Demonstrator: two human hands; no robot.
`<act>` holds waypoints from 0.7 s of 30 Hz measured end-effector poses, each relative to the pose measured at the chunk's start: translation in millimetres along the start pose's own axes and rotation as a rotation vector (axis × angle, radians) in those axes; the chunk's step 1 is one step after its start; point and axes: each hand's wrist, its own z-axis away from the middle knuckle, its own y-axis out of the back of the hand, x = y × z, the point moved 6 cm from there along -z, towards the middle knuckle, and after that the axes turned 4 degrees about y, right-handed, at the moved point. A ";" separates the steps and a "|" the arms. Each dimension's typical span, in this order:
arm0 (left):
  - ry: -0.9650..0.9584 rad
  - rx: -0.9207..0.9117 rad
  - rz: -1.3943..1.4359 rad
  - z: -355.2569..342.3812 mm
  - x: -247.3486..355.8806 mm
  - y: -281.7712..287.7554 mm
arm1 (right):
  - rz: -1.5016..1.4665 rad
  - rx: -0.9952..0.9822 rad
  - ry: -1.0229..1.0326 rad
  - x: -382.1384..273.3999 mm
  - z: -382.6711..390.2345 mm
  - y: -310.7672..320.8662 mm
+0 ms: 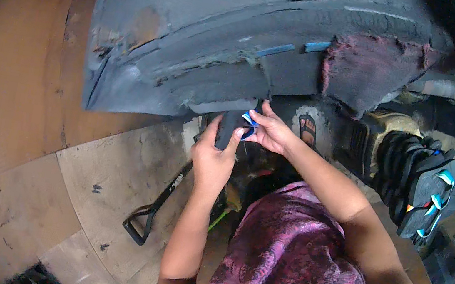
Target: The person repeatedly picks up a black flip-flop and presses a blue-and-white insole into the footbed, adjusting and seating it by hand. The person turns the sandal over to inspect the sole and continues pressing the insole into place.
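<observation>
Close to the front edge of a dark, worn work surface [196,42], I hold a black flip-flop [231,128] between both hands. My left hand [214,152] is closed around the sole, with the thumb on the side toward my right hand. The fingers of my right hand [273,132] are closed on the blue and white strap [251,118]. Part of the sole and the ends of the strap are hidden by the fingers.
A reddish ragged cloth [370,69] lies over the bench's right part. To the right, several black flip-flops with blue-white straps [433,195] are bunched by a beige plastic piece [394,122]. A black D-shaped handle [138,226] stands out over the floor boards [100,193] at lower left.
</observation>
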 end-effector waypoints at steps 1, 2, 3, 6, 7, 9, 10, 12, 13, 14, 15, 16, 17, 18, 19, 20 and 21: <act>-0.014 -0.031 -0.005 -5.4 0.2 -10.7 | 0.017 0.084 -0.008 -5.0 6.1 10.2; -0.019 -0.068 0.003 -11.7 -0.2 -21.9 | 0.015 0.121 -0.009 -11.4 13.3 16.0; -0.026 -0.101 0.012 -16.5 -0.6 -32.3 | 0.040 0.231 -0.025 -16.7 19.7 23.7; 0.093 -0.107 0.172 -23.4 -9.0 -48.1 | 0.069 0.313 -0.029 -41.8 42.7 23.9; 0.155 -0.131 0.279 -22.4 -12.7 -51.3 | 0.113 0.390 -0.057 -48.8 50.0 23.4; 0.344 -0.122 0.556 -14.8 -22.0 -50.3 | 0.239 0.423 -0.086 -59.6 60.2 11.2; 0.293 -0.109 0.630 -10.8 -18.4 -44.3 | 0.275 0.421 -0.125 -62.8 62.8 2.9; 0.311 -0.085 0.703 -3.6 -17.1 -31.8 | 0.395 0.447 -0.128 -69.3 69.6 -13.3; 0.318 -0.079 0.727 -1.2 -15.7 -25.2 | 0.403 0.442 -0.130 -69.9 70.6 -22.9; 0.324 -0.074 0.754 0.4 -14.0 -18.4 | 0.414 0.437 -0.131 -70.3 71.5 -32.0; 0.329 -0.076 0.761 2.3 -12.0 -11.9 | 0.425 0.433 -0.133 -70.8 72.5 -40.1; 0.335 -0.078 0.770 3.5 -9.8 -5.4 | 0.431 0.420 -0.134 -70.0 73.4 -48.5; 0.333 -0.082 0.781 5.0 -7.2 0.9 | 0.430 0.402 -0.123 -69.1 74.1 -56.9; 0.338 -0.067 0.758 6.5 -5.6 8.0 | 0.431 0.404 -0.116 -67.2 75.4 -63.9; 0.320 -0.061 0.771 8.1 -2.8 14.8 | 0.441 0.421 -0.111 -64.8 77.4 -69.7; 0.303 -0.056 0.783 10.4 -0.6 21.7 | 0.474 0.389 -0.093 -62.1 79.1 -77.6; 0.289 -0.057 0.798 12.4 1.3 28.7 | 0.461 0.382 -0.083 -58.2 80.9 -84.3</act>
